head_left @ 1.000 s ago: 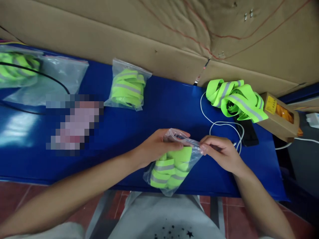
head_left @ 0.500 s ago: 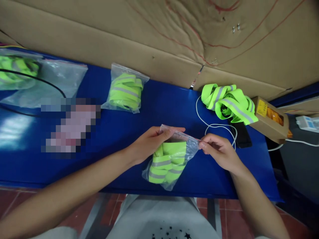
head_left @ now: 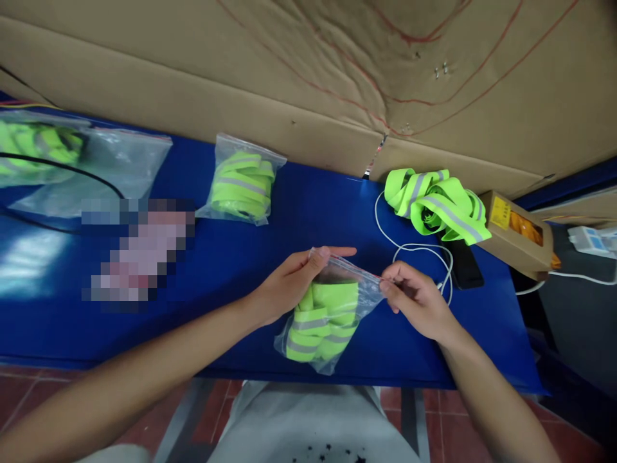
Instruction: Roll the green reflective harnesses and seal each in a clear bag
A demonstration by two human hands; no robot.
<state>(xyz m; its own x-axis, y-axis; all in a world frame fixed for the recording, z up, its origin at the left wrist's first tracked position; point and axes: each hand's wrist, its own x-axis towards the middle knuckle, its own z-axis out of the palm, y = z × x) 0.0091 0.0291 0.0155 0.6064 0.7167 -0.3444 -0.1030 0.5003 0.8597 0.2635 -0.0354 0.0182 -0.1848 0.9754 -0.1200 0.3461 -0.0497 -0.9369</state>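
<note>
A clear zip-lock bag (head_left: 369, 297) is held near the front edge of the blue table. Folded neon-yellow reflective strap (head_left: 322, 321) with grey stripes fills it. My left hand (head_left: 294, 280) pinches the left end of the bag's top edge, thumb on the near side and index finger stretched along the far side. The right end of that edge is gripped between the thumb and fingers of my right hand (head_left: 414, 297). Between the hands the zip edge is drawn straight.
Another bagged strap (head_left: 243, 183) stands behind, with more bags (head_left: 132, 161) at the left beside a black cable. Loose neon strap (head_left: 438, 202) lies back right, near a white cable (head_left: 402, 244), a dark phone (head_left: 465, 263) and a cardboard box (head_left: 523, 235). A blurred-out pinkish item lies left.
Both hands keep their grip on the bag's top edge, and the bag has hardly moved. The whole view has shifted slightly.
</note>
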